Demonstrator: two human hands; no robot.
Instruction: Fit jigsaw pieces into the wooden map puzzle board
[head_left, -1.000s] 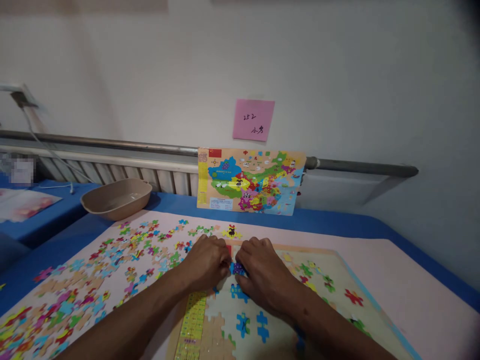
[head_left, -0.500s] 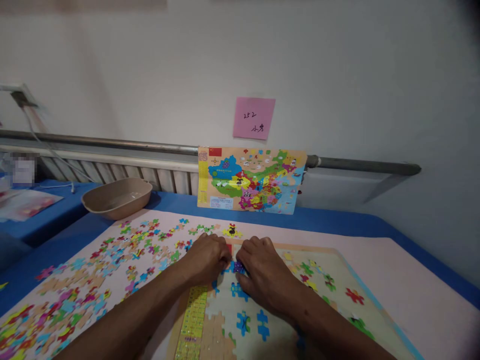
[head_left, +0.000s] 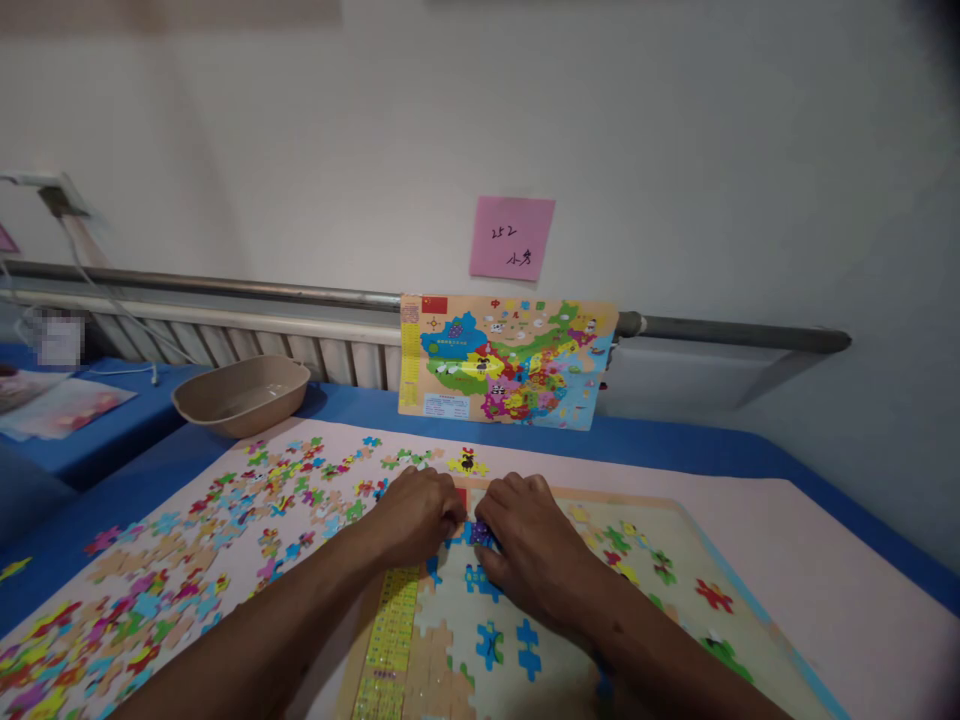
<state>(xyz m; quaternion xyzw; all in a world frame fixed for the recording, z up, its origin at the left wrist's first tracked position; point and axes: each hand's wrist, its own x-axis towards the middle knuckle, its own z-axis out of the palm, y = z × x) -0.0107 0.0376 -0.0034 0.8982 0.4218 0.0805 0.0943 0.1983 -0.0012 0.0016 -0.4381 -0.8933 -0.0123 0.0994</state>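
Piece (head_left: 481, 533) with purple grapes lies near the top edge of the board (head_left: 682, 535), in the narrow gap between the two hands. The right hand (head_left: 529, 535) touches it from the right, with forefinger above and thumb below, these tips apart. Whether they clamp it or only press on it, I cannot tell. The left hand (head_left: 424, 510) is curled just left of it, with fingers drawn together near the red corner (head_left: 460, 498); their tips are hidden, so I cannot tell what they grip. Between the hands there is little room.

Just below is a blue piece (head_left: 482, 582), and nearer to the person two more, an X piece (head_left: 490, 645) and a plain blue piece (head_left: 528, 650), with pale surface around both. Yellow strip (head_left: 394, 610) runs along the left edge of the board. On the right side, a red piece (head_left: 714, 596) lies close to the blue right edge.

Beyond the top edge, a yellow piece (head_left: 467, 461) rests on the pink sheet (head_left: 810, 580). The sheet extends widely to the right of the board. To the left, the loose pieces (head_left: 165, 560) spread densely, which narrows the room there. At the far edge of the table (head_left: 697, 440) stand the bowl (head_left: 244, 395) and the map (head_left: 510, 365), which leans before the rail (head_left: 735, 332).
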